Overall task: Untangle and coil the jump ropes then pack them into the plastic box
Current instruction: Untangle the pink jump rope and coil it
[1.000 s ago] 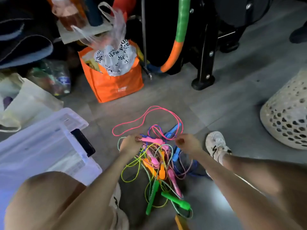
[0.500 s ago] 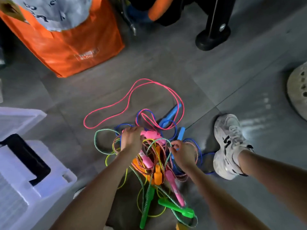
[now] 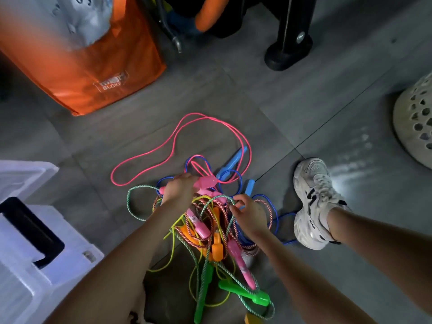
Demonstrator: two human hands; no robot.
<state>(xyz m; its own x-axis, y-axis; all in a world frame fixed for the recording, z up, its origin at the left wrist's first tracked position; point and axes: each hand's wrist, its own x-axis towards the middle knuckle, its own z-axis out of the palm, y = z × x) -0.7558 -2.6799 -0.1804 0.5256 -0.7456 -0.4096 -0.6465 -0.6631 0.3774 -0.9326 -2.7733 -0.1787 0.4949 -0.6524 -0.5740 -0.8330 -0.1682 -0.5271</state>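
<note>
None of the jump ropes is coiled or packed; all are left tangled on the floor beside the plastic box. A pink handle is clamped in the left grip, and a green cord is pinched in the right grip.

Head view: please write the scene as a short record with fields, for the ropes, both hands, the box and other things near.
Ropes: tangle of jump ropes on the floor, none coiled
Loose loop: pink rope spreads beyond the tangle
Left hand: grips a pink handle
Right hand: pinches cords in the tangle
Plastic box: left of the tangle, apart from it
Nearby: orange bag, white sneaker
</note>
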